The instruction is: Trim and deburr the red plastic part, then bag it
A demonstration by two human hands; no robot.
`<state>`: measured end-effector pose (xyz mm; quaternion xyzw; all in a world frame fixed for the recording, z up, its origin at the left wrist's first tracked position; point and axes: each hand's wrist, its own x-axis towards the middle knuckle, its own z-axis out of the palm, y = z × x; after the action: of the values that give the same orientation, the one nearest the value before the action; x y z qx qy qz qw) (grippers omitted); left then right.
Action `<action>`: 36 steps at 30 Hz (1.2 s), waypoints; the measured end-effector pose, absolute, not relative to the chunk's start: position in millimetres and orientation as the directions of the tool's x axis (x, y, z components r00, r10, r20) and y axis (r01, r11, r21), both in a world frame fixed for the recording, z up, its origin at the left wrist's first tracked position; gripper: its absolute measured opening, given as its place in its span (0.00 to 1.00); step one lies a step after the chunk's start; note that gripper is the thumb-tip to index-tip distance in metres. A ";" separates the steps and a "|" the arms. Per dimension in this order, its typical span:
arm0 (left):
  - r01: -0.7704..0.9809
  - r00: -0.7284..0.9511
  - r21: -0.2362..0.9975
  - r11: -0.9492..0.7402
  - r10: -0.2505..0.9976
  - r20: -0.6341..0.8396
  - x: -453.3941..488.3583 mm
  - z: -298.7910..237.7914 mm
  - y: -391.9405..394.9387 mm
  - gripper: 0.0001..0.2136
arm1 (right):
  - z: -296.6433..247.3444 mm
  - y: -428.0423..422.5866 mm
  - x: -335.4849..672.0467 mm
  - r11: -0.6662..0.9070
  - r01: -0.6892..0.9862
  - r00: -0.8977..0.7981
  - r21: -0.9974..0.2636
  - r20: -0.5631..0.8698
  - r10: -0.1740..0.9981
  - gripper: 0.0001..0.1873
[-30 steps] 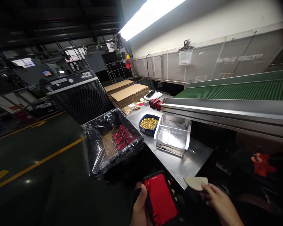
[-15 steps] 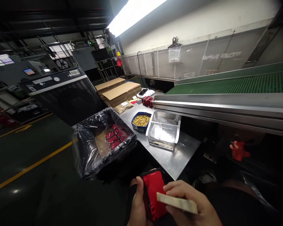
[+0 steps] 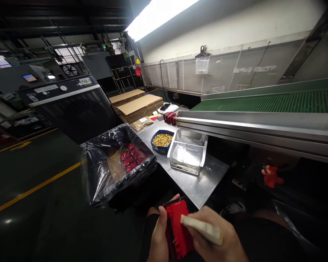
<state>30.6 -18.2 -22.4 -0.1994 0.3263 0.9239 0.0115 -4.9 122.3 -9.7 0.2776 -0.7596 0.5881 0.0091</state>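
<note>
Left hand (image 3: 158,236) is clamped round a red case (image 3: 179,229), right hand (image 3: 218,242) pinches a pale pad (image 3: 201,229) that hides part of it, both hands cut off at the bottom edge.

A single head-worn camera is looking forward and down from above the person's lap, tilting somewhat so the scene is leaning. It is sitting close to the two hands, which are showing at the bottom centre: the left hand (image 3: 159,236) and the right hand (image 3: 218,240), cut by the lower edge. The bench (image 3: 191,182) is running away from the middle towards the upper centre, and the conveyor (image 3: 262,105) is crossing the right half. The floor (image 3: 38,203) is filling the lower left, with machines further off in the upper left. No second view is sharing the scene.
</note>
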 end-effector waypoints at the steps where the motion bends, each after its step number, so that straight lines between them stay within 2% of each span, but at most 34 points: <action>1: -0.152 -0.918 0.601 -0.785 -0.113 -0.381 30.5 -22.2 -18.0 0.31 | -10.3 122.3 -5.0 0.149 -0.454 -0.835 -0.879 0.360 -0.415 0.05; 6: -0.164 -0.910 0.568 -0.806 -0.099 -0.403 27.6 -21.9 -16.8 0.32 | -12.3 122.8 -7.1 0.142 -0.606 -0.748 -0.783 0.499 -0.438 0.09; 10: -0.134 -0.905 0.605 -0.785 -0.152 -0.398 27.7 -20.2 -15.4 0.29 | -8.1 118.9 -9.9 0.136 -0.604 -0.750 -0.785 0.502 -0.431 0.07; 13: -0.148 -0.900 0.498 -0.855 -0.093 -0.427 29.7 -10.8 -15.5 0.29 | 2.1 121.3 -16.4 0.105 -0.433 -0.854 -0.895 0.370 -0.367 0.05; 16: -0.176 -0.915 0.395 -0.902 0.003 -0.403 29.5 3.0 -18.8 0.32 | 7.0 134.9 -24.3 0.087 -0.234 -0.952 -0.968 0.210 -0.224 0.06; 19: -0.187 -0.928 0.434 -0.881 0.014 -0.371 26.7 10.7 -22.4 0.33 | 1.3 148.5 -27.4 0.098 -0.123 -0.990 -0.988 0.115 -0.083 0.11; 23: -0.183 -0.923 0.437 -0.881 0.001 -0.384 25.0 9.5 -22.0 0.35 | -1.1 151.7 -21.6 0.052 0.044 -0.997 -0.998 -0.047 -0.058 0.17; 25: -0.174 -0.918 0.404 -0.898 0.000 -0.397 25.7 7.5 -20.4 0.35 | 4.8 147.9 -16.4 0.030 0.009 -0.994 -1.000 -0.012 -0.105 0.15; 28: -0.181 -0.900 0.335 -0.925 0.018 -0.435 27.3 4.8 -18.1 0.33 | 15.5 138.6 -9.0 0.000 -0.135 -0.953 -0.991 0.130 -0.274 0.08; 31: -0.176 -0.899 0.352 -0.919 0.005 -0.438 28.7 2.6 -15.6 0.31 | 20.5 128.0 -2.7 -0.056 -0.251 -0.894 -0.966 0.254 -0.370 0.09; 34: -0.138 -0.920 0.421 -0.896 -0.041 -0.389 29.4 2.6 -13.6 0.30 | 19.7 122.5 -2.8 -0.054 -0.375 -0.859 -0.926 0.369 -0.356 0.07; 36: -0.135 -0.927 0.435 -0.890 -0.042 -0.373 29.2 4.0 -14.3 0.29 | 14.3 125.6 -12.2 0.022 -0.371 -0.903 -0.928 0.355 -0.241 0.06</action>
<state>29.2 -14.3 4.0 -0.1898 0.2328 0.9535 0.0243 -12.2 125.6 14.3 0.2144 -0.7130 0.6658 0.0489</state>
